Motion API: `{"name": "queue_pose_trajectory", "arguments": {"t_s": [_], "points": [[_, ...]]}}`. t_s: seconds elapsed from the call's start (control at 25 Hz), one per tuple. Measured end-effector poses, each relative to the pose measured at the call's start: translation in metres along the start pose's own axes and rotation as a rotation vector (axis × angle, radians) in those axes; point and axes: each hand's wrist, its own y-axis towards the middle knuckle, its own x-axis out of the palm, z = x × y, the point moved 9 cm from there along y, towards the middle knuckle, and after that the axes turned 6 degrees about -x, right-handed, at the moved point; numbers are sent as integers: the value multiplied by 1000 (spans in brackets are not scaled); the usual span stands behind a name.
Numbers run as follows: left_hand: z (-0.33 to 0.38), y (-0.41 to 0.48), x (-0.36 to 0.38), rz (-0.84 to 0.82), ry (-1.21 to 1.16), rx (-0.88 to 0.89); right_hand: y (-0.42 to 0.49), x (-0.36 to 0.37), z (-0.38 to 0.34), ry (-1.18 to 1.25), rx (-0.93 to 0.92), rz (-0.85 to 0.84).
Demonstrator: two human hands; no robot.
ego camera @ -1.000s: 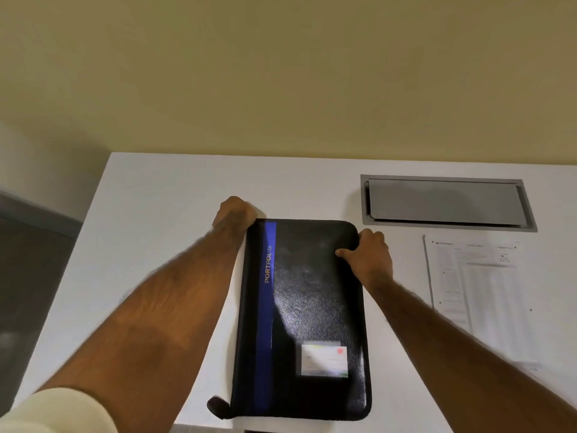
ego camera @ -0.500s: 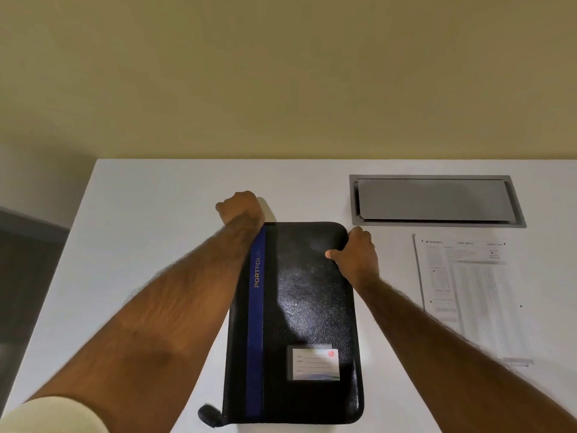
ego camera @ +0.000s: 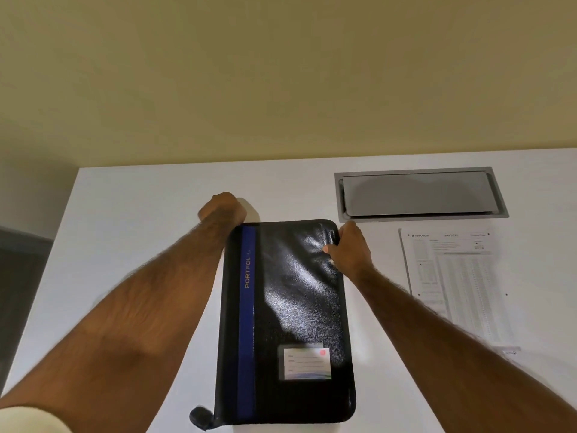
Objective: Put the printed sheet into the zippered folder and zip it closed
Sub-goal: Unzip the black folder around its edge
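Note:
A black zippered folder (ego camera: 290, 314) with a blue stripe and a small label lies flat on the white table, its cover down. My left hand (ego camera: 223, 207) is fisted at the folder's far left corner; whether it pinches a zipper pull is hidden. My right hand (ego camera: 351, 248) grips the folder's far right corner, thumb on the cover. The printed sheet (ego camera: 459, 285) lies flat on the table to the right of the folder, untouched.
A grey metal cable hatch (ego camera: 418, 195) is set into the white table (ego camera: 140, 232) behind the sheet. The table's left edge drops to a dark floor. A beige wall rises behind the table. A black tab (ego camera: 199, 417) sticks out at the folder's near left corner.
My left fist has shifted a little past the folder's far left corner. My right hand has tightened on the far right corner, wrinkling the cover there. The sheet has not moved.

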Motion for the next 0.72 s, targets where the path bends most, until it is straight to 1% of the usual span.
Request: {"name": "queue_pose_trajectory", "arguments": {"t_s": [0.08, 0.2, 0.32, 0.44, 0.6, 0.72], "points": [[-2, 3, 3, -31, 9, 15, 3, 2, -1, 15, -16, -24], [-1, 2, 6, -10, 21, 42, 8, 7, -3, 59, -25, -79], [-14, 4, 5, 31, 26, -10, 10, 10, -6, 65, -67, -126], [-21, 6, 4, 66, 51, -57, 12, 10, -7, 62, -88, -128], [-4, 4, 4, 41, 41, 9, 11, 11, -8, 52, -119, -118], [12, -3, 2, 32, 76, 53, 11, 12, -10, 40, -140, -114]]}}
